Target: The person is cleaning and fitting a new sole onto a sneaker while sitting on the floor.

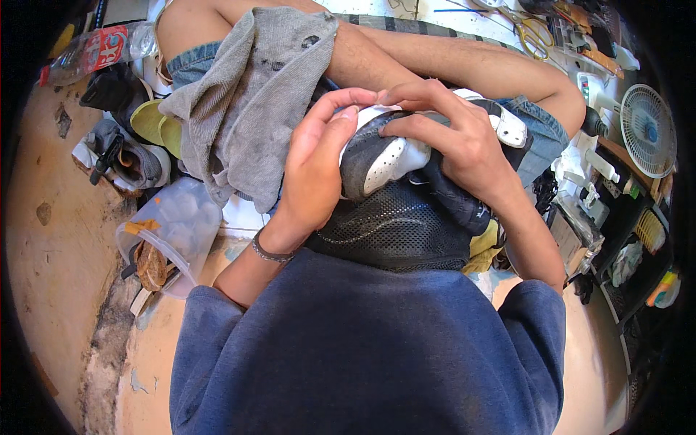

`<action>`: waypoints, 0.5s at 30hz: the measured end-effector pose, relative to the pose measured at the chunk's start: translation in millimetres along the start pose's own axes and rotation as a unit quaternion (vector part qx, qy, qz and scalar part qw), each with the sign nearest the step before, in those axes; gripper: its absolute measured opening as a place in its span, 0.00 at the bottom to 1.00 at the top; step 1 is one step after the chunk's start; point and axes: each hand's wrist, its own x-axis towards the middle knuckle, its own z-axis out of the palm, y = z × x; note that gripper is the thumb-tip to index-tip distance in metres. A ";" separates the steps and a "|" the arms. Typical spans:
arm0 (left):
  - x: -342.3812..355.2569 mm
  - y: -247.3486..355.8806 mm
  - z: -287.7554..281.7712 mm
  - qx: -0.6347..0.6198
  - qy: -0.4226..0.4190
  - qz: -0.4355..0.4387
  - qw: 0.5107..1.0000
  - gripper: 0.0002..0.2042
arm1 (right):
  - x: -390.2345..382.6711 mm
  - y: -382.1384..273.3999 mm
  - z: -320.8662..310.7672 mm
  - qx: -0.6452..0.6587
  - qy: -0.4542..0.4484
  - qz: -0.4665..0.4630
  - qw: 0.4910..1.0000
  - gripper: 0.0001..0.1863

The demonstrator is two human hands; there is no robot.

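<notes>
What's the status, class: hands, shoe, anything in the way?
Left hand gripping shoe at its toe end. Right hand clamped over shoe's top. Grey cloth draped on knee beside it, not blocking.

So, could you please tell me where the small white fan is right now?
In the head view, the small white fan stands at the far right edge, beyond the person's knee, well right of the right hand on the shoe.
</notes>
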 end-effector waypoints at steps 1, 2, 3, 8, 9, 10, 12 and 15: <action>-0.1 -1.4 -1.2 0.014 -0.003 0.000 1.000 0.14 | 0.1 0.1 1.5 -0.015 0.002 0.002 1.000 0.10; -0.6 -2.0 -1.2 0.014 -0.003 -0.001 1.000 0.14 | 1.4 0.3 2.1 -0.014 0.002 0.003 1.000 0.10; -1.9 -2.5 -0.8 0.030 -0.011 0.017 0.999 0.15 | 3.4 0.6 1.8 -0.020 0.013 -0.005 1.000 0.09; -10.4 0.2 7.3 0.098 -0.015 0.035 0.994 0.15 | -1.1 -1.1 2.5 -0.027 0.044 -0.021 0.998 0.09; -11.1 0.3 8.4 0.132 -0.022 0.052 0.990 0.15 | -3.0 -1.7 3.1 -0.033 0.056 -0.013 0.998 0.08; -11.6 -0.2 8.6 0.165 -0.031 0.069 0.983 0.15 | -4.7 -2.4 4.3 -0.039 0.068 -0.004 0.997 0.08; -11.6 -2.8 11.5 0.170 -0.042 0.087 0.981 0.15 | -6.6 -3.3 5.9 -0.033 0.078 0.006 0.996 0.08; -14.7 -0.6 12.9 0.154 -0.076 0.085 0.982 0.19 | -15.5 -8.2 6.4 -0.029 0.090 0.038 0.995 0.08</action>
